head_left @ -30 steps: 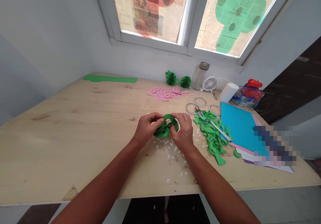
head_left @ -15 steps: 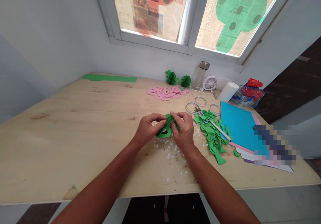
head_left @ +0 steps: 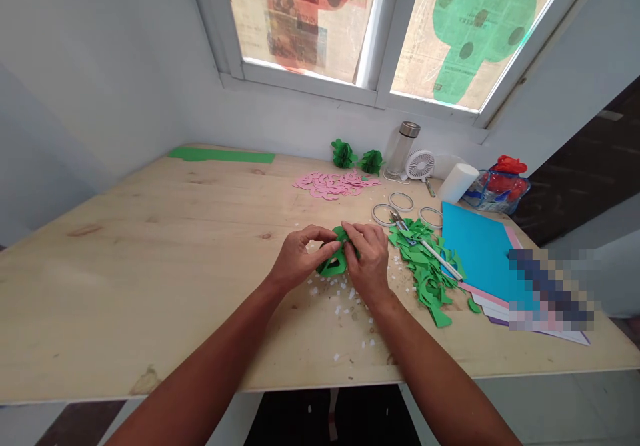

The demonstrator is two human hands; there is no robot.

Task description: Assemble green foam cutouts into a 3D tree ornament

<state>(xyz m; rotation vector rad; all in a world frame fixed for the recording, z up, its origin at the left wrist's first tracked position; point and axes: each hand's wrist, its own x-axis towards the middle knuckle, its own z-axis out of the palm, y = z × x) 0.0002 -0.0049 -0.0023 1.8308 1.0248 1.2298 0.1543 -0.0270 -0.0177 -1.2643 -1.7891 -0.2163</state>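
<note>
Between my two hands is a green paper cutout [head_left: 332, 266], curved, with openings in it. My left hand [head_left: 301, 254] pinches its left and upper edge between thumb and fingers. From the other side my right hand [head_left: 369, 254] grips it, the fingers bent over its top. The hands nearly meet, and they cover much of the paper. Tiny white paper bits [head_left: 340, 293] are scattered on the wooden table [head_left: 175, 286] just below. Right of my right hand lies a heap of green paper scraps [head_left: 430, 279], with scissors [head_left: 400, 221] and a white pen-like stick [head_left: 443, 259] on top.
Rolls of tape [head_left: 401, 201] lie behind the scraps. Pink paper cutouts [head_left: 335, 185] and two green paper ornaments [head_left: 344, 154] are farther back, near a glass bottle [head_left: 403, 149], a small fan [head_left: 419, 165] and a white roll [head_left: 459, 183]. Blue paper [head_left: 475, 249] lies at right.
The green paper has turned slightly in my hands, and its lower edge sits a little differently. Both hands keep their hold. The view has shifted a little.
</note>
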